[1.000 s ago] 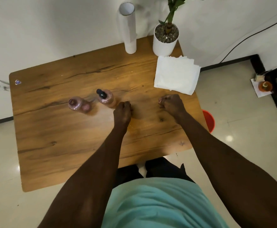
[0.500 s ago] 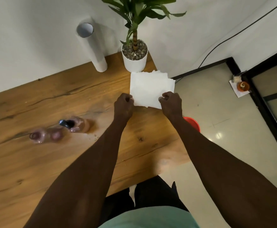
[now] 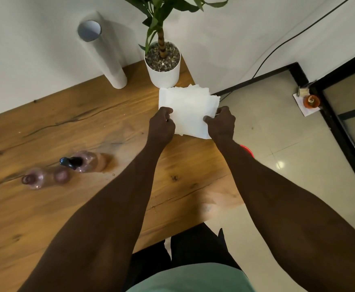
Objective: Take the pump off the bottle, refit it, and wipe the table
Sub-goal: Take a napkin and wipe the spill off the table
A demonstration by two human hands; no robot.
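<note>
- Standing far left on the wooden table (image 3: 35,218): an open-necked pink bottle (image 3: 34,178), uncapped; just right of it a second pink bottle (image 3: 88,160) wearing its dark pump (image 3: 67,161), so refitting looks done.
- Pinching the near-left edge of the white tissue stack (image 3: 190,109), fingers curled: left hand (image 3: 161,126).
- Judging the tissues light, soft, easily torn and prone to lifting several at once; best taken by one corner, peeling a single sheet.
- Gripping the near-right corner of the same stack, thumb on top: right hand (image 3: 221,123).
- Compared with half a second ago, both hands now overlap the stack instead of merely reaching its near edge; bottles unmoved.
</note>
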